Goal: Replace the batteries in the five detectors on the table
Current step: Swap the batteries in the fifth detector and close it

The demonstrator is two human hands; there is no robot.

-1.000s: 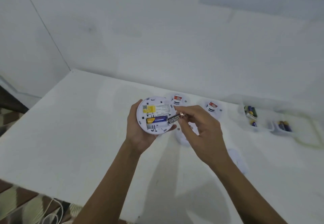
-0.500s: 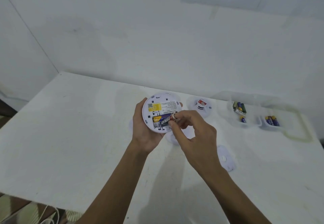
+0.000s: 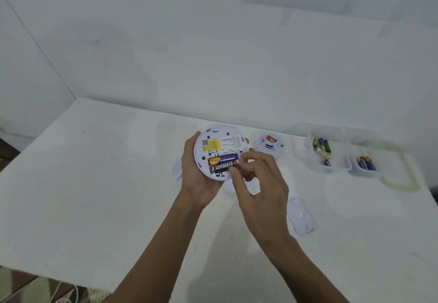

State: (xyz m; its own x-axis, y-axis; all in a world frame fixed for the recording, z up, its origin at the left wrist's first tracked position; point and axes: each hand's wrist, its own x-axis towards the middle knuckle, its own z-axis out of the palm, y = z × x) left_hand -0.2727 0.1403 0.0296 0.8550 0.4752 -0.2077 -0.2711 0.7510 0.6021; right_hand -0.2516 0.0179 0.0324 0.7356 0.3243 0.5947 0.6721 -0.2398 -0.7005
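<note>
Holding one detector (image 3: 219,147), two batteries (image 3: 224,163) inside.

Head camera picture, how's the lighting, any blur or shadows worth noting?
Head view: soft, even, dim light; faint arm shadows on the table. The black battery label reads sharp, while the clear trays at right look hazy. Wide-angle bending shows at the table's edges.

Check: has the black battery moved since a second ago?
Yes. The black battery went from outside the detector's rim into its slot, beside the purple battery.

Right hand (image 3: 258,184) presses black battery (image 3: 222,167) into held detector (image 3: 219,152) — table (image 3: 94,184) below.
</note>
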